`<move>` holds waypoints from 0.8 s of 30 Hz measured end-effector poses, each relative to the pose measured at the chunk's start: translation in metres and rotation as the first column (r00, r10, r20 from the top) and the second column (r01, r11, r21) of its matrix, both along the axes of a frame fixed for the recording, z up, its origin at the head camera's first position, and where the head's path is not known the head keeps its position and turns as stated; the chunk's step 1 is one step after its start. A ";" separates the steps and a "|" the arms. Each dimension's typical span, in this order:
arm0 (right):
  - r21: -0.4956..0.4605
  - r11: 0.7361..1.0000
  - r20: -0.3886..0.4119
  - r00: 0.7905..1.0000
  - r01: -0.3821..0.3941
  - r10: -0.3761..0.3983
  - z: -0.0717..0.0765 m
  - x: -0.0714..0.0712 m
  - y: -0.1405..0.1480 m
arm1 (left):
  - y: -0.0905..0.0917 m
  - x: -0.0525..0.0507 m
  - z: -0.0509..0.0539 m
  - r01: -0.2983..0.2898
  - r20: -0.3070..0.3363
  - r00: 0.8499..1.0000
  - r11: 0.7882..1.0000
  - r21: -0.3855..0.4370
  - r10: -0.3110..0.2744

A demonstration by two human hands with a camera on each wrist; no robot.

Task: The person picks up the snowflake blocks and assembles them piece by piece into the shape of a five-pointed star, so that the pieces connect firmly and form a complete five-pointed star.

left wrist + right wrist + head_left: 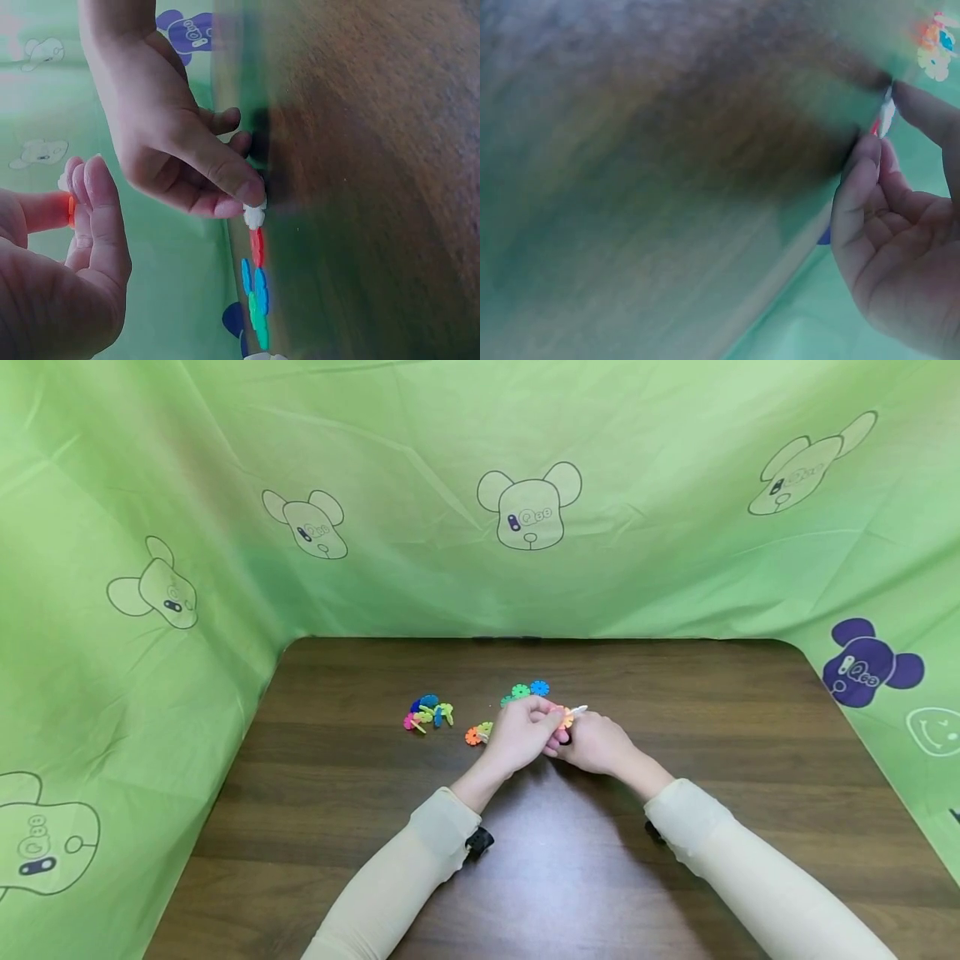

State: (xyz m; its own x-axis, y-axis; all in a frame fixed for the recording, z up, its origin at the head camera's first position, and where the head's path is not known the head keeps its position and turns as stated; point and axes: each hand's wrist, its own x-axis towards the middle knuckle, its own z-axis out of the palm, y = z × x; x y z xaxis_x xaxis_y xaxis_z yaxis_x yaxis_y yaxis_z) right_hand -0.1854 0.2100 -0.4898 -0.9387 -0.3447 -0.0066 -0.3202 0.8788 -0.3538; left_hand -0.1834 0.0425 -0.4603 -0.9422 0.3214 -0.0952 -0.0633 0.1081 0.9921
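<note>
In the head view my left hand (525, 732) is raised above the table beside my right. Between its thumb and fingers it pinches an orange notched plastic disc (567, 718), with a white piece (580, 709) at its edge. My right hand (597, 745) is low at the tabletop. In the left wrist view the thumb and fingers of that right hand pinch a white notched disc (255, 217). A red disc (258, 247) lies right by it; the right wrist view cannot tell me whether they are joined.
Joined green discs (521, 692) and a blue disc (540, 687) lie behind the hands. An orange disc (472, 737) is left of my left hand. Further left sits a cluster of blue, pink and yellow-green discs (424, 716). Green cloth (420, 585) surrounds the brown table (337, 827).
</note>
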 end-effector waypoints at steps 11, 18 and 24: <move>-0.145 0.988 0.010 0.998 -0.056 0.058 0.002 0.002 0.010 | -0.003 0.000 0.001 0.013 0.004 1.000 1.000 0.021 -0.013; -0.244 0.969 -0.041 0.999 -0.029 0.020 0.016 0.013 0.020 | -0.007 -0.002 0.004 -0.016 0.017 1.000 1.000 0.026 0.015; -0.329 0.944 -0.137 0.989 0.013 -0.061 0.029 0.024 0.024 | -0.012 -0.005 0.004 -0.033 0.034 0.999 0.999 0.044 0.031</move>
